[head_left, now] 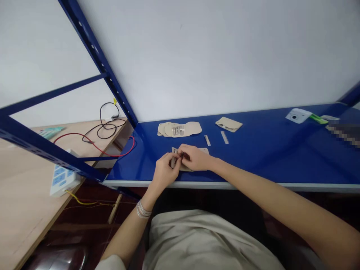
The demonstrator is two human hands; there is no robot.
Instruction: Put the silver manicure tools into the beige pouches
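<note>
Both grips are closed in a tight fingertip pinch: the left hand [165,169] and the right hand [195,157] meet over a small metal piece [172,162]. Its silvery end shows beside the left fingers, but the rest is hidden, so how the hands share the hold cannot be told. The piece sits just above a beige card [204,151], which lies partly under the hands near the front edge of the blue steel surface [253,157]. The step in hand appears to be close fingerwork on this piece over the card. That seems to call for a steady pinch and small, slow finger movements, since so small a piece could easily slip.

Farther back lie a beige pad [192,129] with a row of small metal pieces [177,131], a folded beige card [229,124], one metal strip [207,140] and a second metal strip [224,137]. A white object with a round hole [295,115] and a green strip [318,119] sit toward the far right. To the left, a white power strip [62,178] and a red wire [95,147] are near a wooden board [28,187].
</note>
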